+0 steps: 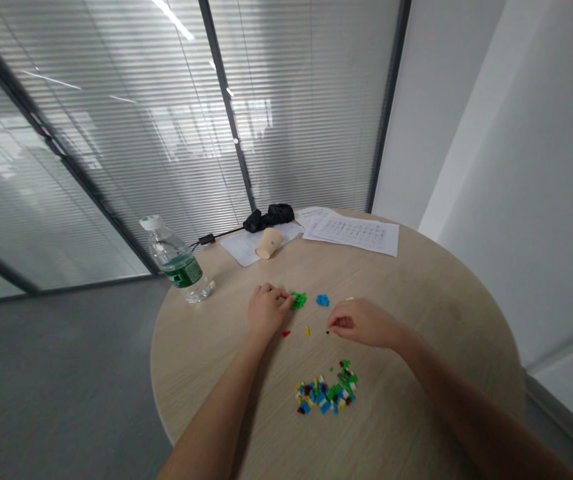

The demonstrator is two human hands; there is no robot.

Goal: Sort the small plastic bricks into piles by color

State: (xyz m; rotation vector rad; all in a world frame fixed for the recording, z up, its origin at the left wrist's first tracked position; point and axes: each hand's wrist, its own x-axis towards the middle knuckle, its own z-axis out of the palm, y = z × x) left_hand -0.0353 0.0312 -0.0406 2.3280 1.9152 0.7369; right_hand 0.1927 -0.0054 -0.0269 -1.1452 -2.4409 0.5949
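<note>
While looking down over the round table (441,313), facing first, nearest the body, the mixed pile (322,396), showing blue, green, yellow, white and brown bricks jumbled together and so, by the look of it, leaving much unsorted. Moving outward, coming to a red piece (286,334), a yellow piece (307,331) and a dark piece (327,332), lying well apart from one another, probably marking colour groups barely begun. Holding the right hand (361,323) just beside the dark piece, curling the fingers in toward the thumb, but being unable to tell whether pinching anything. Reaching the left hand (268,311) to the green group (298,301), bending the fingers loosely with thumb and forefinger at the edge, again being unable to tell whether gripping or merely touching. Finding beside it the blue group (322,301), judging these two clusters furthest along, yet seeing more green and blue in the mixed pile. Glimpsing pale bits (350,299) behind the right hand, too hidden to count. Farther out, passing a bottle (182,269), a paper cup (268,244), printed sheets (361,233) and a black bundle (277,215), all apparently playing no part.
</note>
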